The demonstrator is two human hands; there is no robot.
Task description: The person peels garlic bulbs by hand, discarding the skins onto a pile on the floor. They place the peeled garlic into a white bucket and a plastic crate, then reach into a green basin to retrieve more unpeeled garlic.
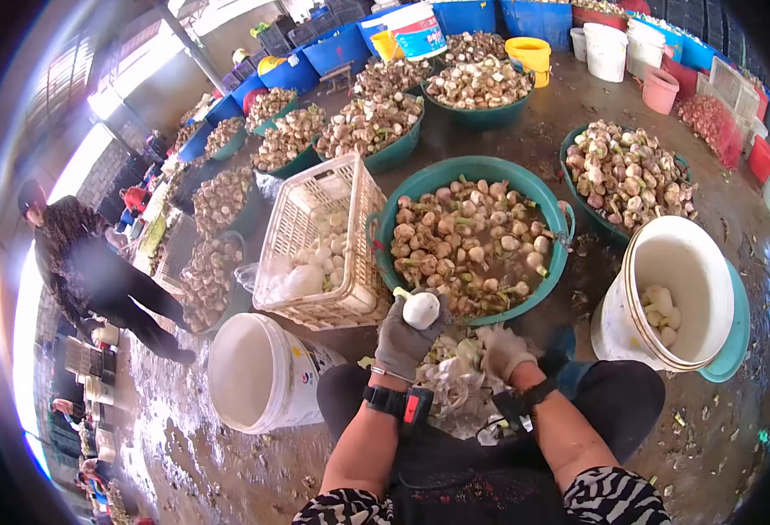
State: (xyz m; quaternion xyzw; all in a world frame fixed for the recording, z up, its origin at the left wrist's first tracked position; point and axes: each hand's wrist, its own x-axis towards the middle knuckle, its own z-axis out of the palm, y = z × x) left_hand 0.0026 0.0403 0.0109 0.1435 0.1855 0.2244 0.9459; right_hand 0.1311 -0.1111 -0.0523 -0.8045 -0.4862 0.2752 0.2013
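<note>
My left hand (407, 337), in a grey glove, is closed around a peeled white garlic bulb (421, 311) with a short green stem. It is above the near rim of a green tub (387, 223) of water and unpeeled garlic bulbs (468, 241). My right hand (505, 353), gloved too, is to its right with curled fingers, over a heap of pale garlic peelings (455, 394) between my knees. What those fingers hold, if anything, cannot be made out.
A cream plastic crate (319, 302) with white bulbs stands left of the tub. One white bucket (245, 372) is at left; another bucket (608, 324) at right holds peeled bulbs (659, 315). Garlic-filled tubs (481, 114) spread behind. A person (96, 262) stands at far left on the wet floor.
</note>
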